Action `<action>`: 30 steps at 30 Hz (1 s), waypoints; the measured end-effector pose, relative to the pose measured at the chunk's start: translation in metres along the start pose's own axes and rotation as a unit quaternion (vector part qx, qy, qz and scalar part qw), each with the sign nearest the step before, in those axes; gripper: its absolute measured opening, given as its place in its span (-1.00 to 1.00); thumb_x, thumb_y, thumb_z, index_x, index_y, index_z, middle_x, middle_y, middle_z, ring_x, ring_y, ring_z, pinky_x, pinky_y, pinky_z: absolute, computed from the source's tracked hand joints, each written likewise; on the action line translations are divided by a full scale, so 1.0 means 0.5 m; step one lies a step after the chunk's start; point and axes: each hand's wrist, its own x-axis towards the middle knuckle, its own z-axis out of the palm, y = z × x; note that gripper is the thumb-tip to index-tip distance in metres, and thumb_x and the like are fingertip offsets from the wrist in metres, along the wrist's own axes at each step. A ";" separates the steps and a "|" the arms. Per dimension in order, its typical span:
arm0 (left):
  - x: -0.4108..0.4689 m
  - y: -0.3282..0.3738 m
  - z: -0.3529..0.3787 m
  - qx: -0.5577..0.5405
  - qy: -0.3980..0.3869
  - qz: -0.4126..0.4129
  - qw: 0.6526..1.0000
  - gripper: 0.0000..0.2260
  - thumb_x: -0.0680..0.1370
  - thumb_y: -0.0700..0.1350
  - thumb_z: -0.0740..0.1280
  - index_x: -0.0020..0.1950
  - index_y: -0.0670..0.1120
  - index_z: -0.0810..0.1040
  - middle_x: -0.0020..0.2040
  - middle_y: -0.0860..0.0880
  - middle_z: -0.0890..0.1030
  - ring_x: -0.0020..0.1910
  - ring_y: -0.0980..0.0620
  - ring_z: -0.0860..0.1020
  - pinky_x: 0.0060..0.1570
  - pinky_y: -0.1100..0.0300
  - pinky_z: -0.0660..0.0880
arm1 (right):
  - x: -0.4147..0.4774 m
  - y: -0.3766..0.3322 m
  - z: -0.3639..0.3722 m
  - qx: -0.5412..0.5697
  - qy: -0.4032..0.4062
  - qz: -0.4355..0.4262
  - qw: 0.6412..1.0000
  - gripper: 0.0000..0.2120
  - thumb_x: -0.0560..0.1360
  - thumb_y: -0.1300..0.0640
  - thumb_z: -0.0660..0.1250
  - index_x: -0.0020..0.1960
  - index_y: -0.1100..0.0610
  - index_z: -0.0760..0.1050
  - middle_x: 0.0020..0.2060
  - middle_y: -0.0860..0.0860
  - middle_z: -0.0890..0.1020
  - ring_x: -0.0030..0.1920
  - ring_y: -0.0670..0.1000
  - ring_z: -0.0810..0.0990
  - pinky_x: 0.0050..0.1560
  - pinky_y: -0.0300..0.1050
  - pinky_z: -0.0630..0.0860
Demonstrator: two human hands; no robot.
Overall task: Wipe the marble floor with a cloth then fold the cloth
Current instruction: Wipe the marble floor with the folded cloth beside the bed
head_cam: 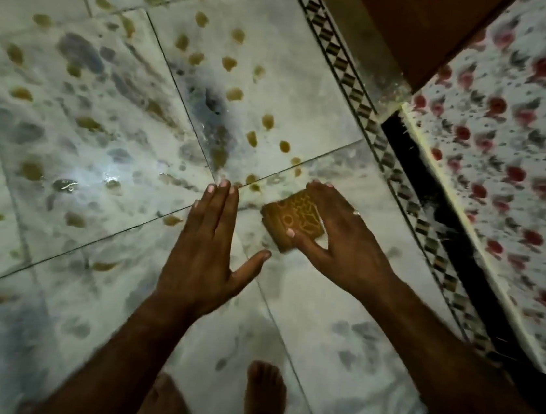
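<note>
A small yellow-brown patterned cloth [289, 217], folded into a compact pad, lies on the white marble floor [109, 140]. My right hand [340, 235] rests on top of it, fingers over its far edge and thumb at its near edge, pressing it to the tile. My left hand [213, 244] is flat on the floor just left of the cloth, fingers straight and together, thumb spread, holding nothing. Yellowish blotches and grey smears cover the tiles beyond and to the left of both hands.
A patterned inlay border [365, 105] runs diagonally at the right, with a dark gap and a red-flowered bedsheet [517, 142] beyond it. A brown wooden panel [418, 22] stands at top right. My bare feet [263, 396] are at the bottom. A bright light reflection [109, 171] glares on the left tile.
</note>
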 end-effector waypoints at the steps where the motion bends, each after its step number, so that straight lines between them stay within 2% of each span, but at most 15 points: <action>1: -0.003 -0.024 0.039 0.002 0.004 -0.004 1.000 -0.14 0.57 0.35 0.17 0.65 -0.19 0.04 0.66 -0.15 0.05 0.65 -0.08 -0.04 0.61 0.03 -0.08 | 0.013 0.030 0.040 -0.013 -0.003 -0.009 1.000 -0.17 0.52 -0.40 0.07 0.61 0.12 0.23 0.59 0.07 0.31 0.62 0.05 0.19 0.52 -0.09 0.16; 3: 0.004 -0.069 0.115 0.018 0.010 -0.006 1.000 -0.16 0.58 0.34 0.16 0.65 -0.20 0.05 0.66 -0.16 0.06 0.65 -0.09 -0.03 0.61 0.00 -0.08 | 0.042 0.098 0.120 -0.050 -0.001 -0.040 0.998 -0.27 0.63 -0.31 0.05 0.57 0.20 0.32 0.54 0.16 0.40 0.57 0.15 0.30 0.55 -0.02 0.21; 6: 0.013 -0.145 0.238 0.040 0.014 -0.004 0.999 -0.17 0.60 0.32 0.17 0.64 -0.21 0.05 0.66 -0.19 0.07 0.65 -0.12 -0.03 0.61 -0.07 -0.04 | 0.089 0.202 0.240 -0.128 -0.015 -0.087 0.988 -0.46 0.68 -0.04 0.08 0.55 0.25 0.34 0.52 0.27 0.40 0.53 0.28 0.36 0.50 0.22 0.36; 9: 0.024 -0.209 0.347 0.055 0.010 -0.008 0.998 -0.18 0.61 0.32 0.15 0.63 -0.25 0.08 0.65 -0.22 0.07 0.65 -0.16 -0.01 0.60 -0.12 0.02 | 0.139 0.259 0.327 -0.188 -0.008 -0.118 0.975 -0.47 0.66 0.03 0.09 0.54 0.28 0.34 0.50 0.32 0.39 0.50 0.36 0.37 0.51 0.26 0.33; 12: 0.028 -0.270 0.433 0.062 -0.001 -0.021 0.998 -0.18 0.61 0.33 0.11 0.63 -0.24 0.07 0.66 -0.21 0.05 0.65 -0.16 -0.02 0.59 -0.14 0.04 | 0.194 0.278 0.389 -0.226 -0.018 -0.148 0.963 -0.46 0.67 -0.02 0.06 0.55 0.24 0.34 0.53 0.30 0.36 0.53 0.34 0.33 0.55 0.35 0.21; 15: 0.016 -0.307 0.484 0.060 0.002 -0.041 0.997 -0.16 0.60 0.35 0.10 0.64 -0.23 0.04 0.66 -0.19 0.02 0.65 -0.14 -0.04 0.59 -0.12 0.02 | 0.231 0.313 0.424 -0.284 -0.024 -0.186 0.940 -0.44 0.65 -0.07 0.10 0.56 0.18 0.35 0.56 0.24 0.34 0.55 0.29 0.32 0.63 0.11 -0.09; 19: 0.001 -0.326 0.518 0.059 0.016 -0.065 0.996 -0.16 0.59 0.33 0.14 0.64 -0.23 0.02 0.67 -0.18 0.00 0.65 -0.13 -0.04 0.59 -0.10 0.01 | 0.252 0.359 0.459 -0.328 -0.080 -0.198 0.920 -0.40 0.69 -0.12 0.03 0.65 0.14 0.13 0.63 0.21 0.18 0.63 0.25 0.12 0.56 0.25 0.23; 21: 0.005 -0.332 0.532 0.067 0.007 -0.061 0.996 -0.15 0.59 0.33 0.14 0.64 -0.22 0.02 0.67 -0.18 0.00 0.65 -0.12 -0.05 0.59 -0.10 0.00 | 0.254 0.367 0.471 -0.320 -0.075 -0.182 0.927 -0.38 0.69 -0.16 0.03 0.66 0.10 0.10 0.64 0.18 0.15 0.64 0.23 0.10 0.58 0.24 0.20; 23: 0.007 -0.331 0.541 0.078 0.009 -0.059 0.995 -0.16 0.59 0.33 0.12 0.64 -0.23 0.03 0.66 -0.19 0.02 0.65 -0.13 -0.03 0.59 -0.10 0.00 | 0.243 0.372 0.480 -0.310 -0.036 -0.147 0.939 -0.37 0.68 -0.20 0.04 0.66 0.07 0.12 0.64 0.16 0.17 0.64 0.21 0.13 0.60 0.21 0.15; 26: 0.018 -0.334 0.545 0.100 0.023 -0.061 0.993 -0.18 0.60 0.32 0.12 0.63 -0.26 0.07 0.65 -0.21 0.06 0.65 -0.15 0.01 0.60 -0.10 0.02 | 0.221 0.379 0.495 -0.293 0.015 -0.079 0.953 -0.35 0.68 -0.26 -0.03 0.65 0.08 0.15 0.63 0.15 0.20 0.63 0.19 0.15 0.58 0.24 0.18; 30: 0.039 -0.359 0.546 0.131 0.032 -0.064 0.989 -0.24 0.64 0.27 0.07 0.61 -0.28 0.12 0.64 -0.23 0.11 0.64 -0.17 0.06 0.59 -0.11 0.04 | 0.209 0.375 0.514 -0.289 0.019 -0.082 0.954 -0.35 0.69 -0.24 -0.09 0.66 0.09 0.12 0.65 0.13 0.16 0.65 0.17 0.12 0.58 0.23 0.18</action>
